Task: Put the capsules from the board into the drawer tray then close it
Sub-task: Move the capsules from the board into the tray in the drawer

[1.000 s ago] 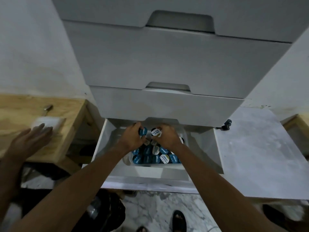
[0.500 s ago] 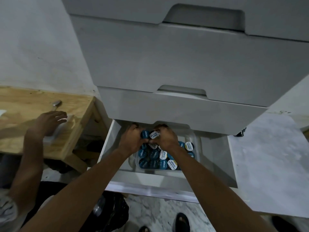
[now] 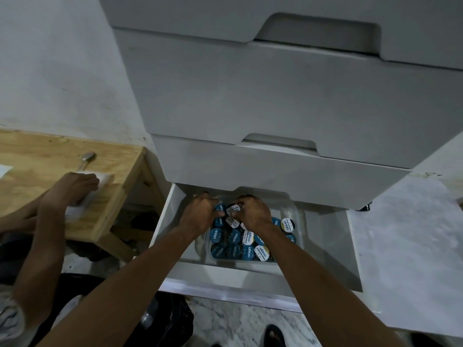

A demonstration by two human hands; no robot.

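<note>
The bottom drawer (image 3: 164, 221) of the white cabinet is pulled out, and a clear plastic tray (image 3: 298, 222) sits inside it, nearer to the left wall. The tray is packed with capsules (image 3: 234, 237), most with blue lids and a few with white ones, standing close against each other. Both hands are over the far end of the tray, almost touching. The left hand (image 3: 200, 216) has its fingers curled around a blue capsule (image 3: 220, 208). The right hand (image 3: 253, 214) pinches a white-lidded capsule (image 3: 233, 209) just beside it. The front of the second drawer (image 3: 275, 171) hangs over the back part of the open drawer, so the hands work right under its edge and the far rim of the tray is partly hidden.

To the left stands the wooden board (image 3: 50, 151), well apart from the tray. A spoon (image 3: 86, 159) lies on it, and another person's hand (image 3: 72, 186) rests on a white cloth (image 3: 102, 178) there. Below the drawer front, on the marble floor (image 3: 238, 326), lies a black bag (image 3: 172, 319), and a dark sandal (image 3: 274, 334) is near it. A pale counter (image 3: 406, 241) lies to the right of the drawer.
</note>
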